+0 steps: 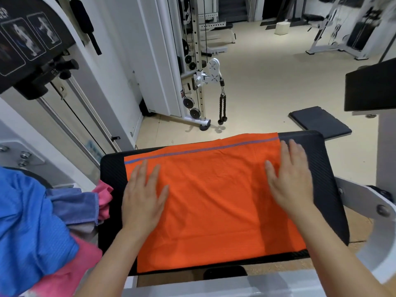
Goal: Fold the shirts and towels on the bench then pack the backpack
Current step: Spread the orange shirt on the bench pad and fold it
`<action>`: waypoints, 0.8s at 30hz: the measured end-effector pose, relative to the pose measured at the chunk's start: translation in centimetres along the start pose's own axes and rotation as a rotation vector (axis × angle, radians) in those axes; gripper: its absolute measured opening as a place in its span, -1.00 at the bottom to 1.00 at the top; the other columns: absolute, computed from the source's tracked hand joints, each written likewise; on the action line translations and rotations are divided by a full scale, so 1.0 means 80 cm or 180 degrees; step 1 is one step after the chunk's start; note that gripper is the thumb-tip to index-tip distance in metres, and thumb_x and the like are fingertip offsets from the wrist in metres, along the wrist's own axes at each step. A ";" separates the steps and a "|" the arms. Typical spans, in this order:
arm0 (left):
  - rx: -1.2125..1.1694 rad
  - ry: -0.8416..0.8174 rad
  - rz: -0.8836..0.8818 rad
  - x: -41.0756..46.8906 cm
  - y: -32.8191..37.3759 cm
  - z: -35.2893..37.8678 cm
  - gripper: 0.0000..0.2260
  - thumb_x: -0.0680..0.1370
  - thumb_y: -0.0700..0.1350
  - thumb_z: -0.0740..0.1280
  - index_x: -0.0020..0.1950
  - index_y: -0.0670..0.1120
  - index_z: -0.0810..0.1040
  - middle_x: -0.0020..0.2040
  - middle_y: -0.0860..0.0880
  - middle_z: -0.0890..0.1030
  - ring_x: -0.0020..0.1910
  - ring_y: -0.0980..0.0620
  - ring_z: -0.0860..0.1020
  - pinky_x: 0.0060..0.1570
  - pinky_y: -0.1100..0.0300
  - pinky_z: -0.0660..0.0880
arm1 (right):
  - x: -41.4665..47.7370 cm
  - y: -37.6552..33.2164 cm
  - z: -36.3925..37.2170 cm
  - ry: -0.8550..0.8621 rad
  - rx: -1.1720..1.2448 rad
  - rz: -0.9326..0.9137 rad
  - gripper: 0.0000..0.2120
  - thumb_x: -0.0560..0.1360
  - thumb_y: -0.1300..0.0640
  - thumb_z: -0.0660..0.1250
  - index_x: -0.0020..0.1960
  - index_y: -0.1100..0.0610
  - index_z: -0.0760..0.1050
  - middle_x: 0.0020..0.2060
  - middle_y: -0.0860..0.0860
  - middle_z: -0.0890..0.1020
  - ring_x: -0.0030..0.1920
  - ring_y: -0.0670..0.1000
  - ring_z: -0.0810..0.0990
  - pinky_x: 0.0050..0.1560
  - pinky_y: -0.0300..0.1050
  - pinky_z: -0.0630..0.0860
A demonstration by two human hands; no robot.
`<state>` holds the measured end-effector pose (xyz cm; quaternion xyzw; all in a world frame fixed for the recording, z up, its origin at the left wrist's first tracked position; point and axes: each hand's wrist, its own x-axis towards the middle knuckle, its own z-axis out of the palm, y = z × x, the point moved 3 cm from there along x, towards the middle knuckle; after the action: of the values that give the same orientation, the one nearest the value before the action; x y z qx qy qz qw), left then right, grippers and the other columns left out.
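An orange towel [214, 196] with a blue stripe along its far edge lies spread flat over the black bench pad [327, 172]. My left hand [143, 196] rests flat on the towel's left part, fingers straight. My right hand [291, 179] lies flat on the towel's right part, fingers straight and reaching to its right edge. At the left sits a heap of unfolded cloth: a blue shirt [27, 219], a purple-blue towel [75, 204] and pink fabric [70, 273]. No backpack is in view.
A white cable machine [199, 67] with a rope handle [222, 108] stands beyond the bench. A dark floor mat [319, 122] lies at the right on the beige floor. Another black pad [370, 86] and white frame rise at the far right.
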<state>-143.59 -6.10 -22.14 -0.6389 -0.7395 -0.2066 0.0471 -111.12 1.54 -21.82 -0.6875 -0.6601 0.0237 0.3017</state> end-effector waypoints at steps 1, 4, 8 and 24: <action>0.0163 -0.0144 0.0115 0.011 0.009 0.009 -0.45 0.59 0.12 0.24 0.54 0.01 0.23 0.58 -0.14 0.12 0.55 -0.15 0.08 0.46 -0.15 0.08 | 0.008 -0.009 0.010 -0.0084 -0.0121 -0.0131 -0.38 0.59 -0.05 0.19 0.54 0.22 0.14 0.53 0.20 0.17 0.53 0.21 0.11 0.42 0.20 0.19; 0.0561 -0.0418 0.0245 0.038 0.024 0.042 -0.43 0.58 0.29 -0.03 0.55 0.22 -0.10 0.60 -0.02 -0.13 0.57 -0.05 -0.14 0.46 -0.24 -0.11 | 0.016 -0.005 0.042 -0.0439 -0.0435 -0.0217 -0.33 0.61 -0.21 -0.03 0.59 0.12 -0.07 0.58 0.09 -0.02 0.57 0.09 -0.08 0.50 0.16 -0.01; 0.0619 -0.0315 0.0291 0.050 0.026 0.068 -0.45 0.56 0.33 -0.14 0.53 0.29 -0.14 0.60 -0.01 -0.13 0.57 -0.04 -0.15 0.44 -0.29 -0.17 | 0.017 0.010 0.058 -0.0377 -0.0594 -0.0305 -0.29 0.57 -0.28 -0.16 0.59 0.10 -0.05 0.58 0.06 0.00 0.57 0.05 -0.05 0.52 0.13 -0.04; -0.0243 0.0042 0.0098 0.013 0.013 0.011 -0.46 0.58 0.00 0.26 0.54 0.02 0.21 0.53 -0.12 0.24 0.50 -0.14 0.19 0.47 -0.13 0.09 | -0.063 -0.131 0.121 -0.0726 -0.0683 -0.1562 -0.44 0.58 -0.14 0.01 0.55 -0.04 0.19 0.55 0.05 0.15 0.55 0.06 0.11 0.49 0.16 0.05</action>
<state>-142.58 -4.71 -22.33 -0.6502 -0.7208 -0.2380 0.0307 -125.31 0.05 -26.88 -0.5281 -0.8351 -0.0428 0.1479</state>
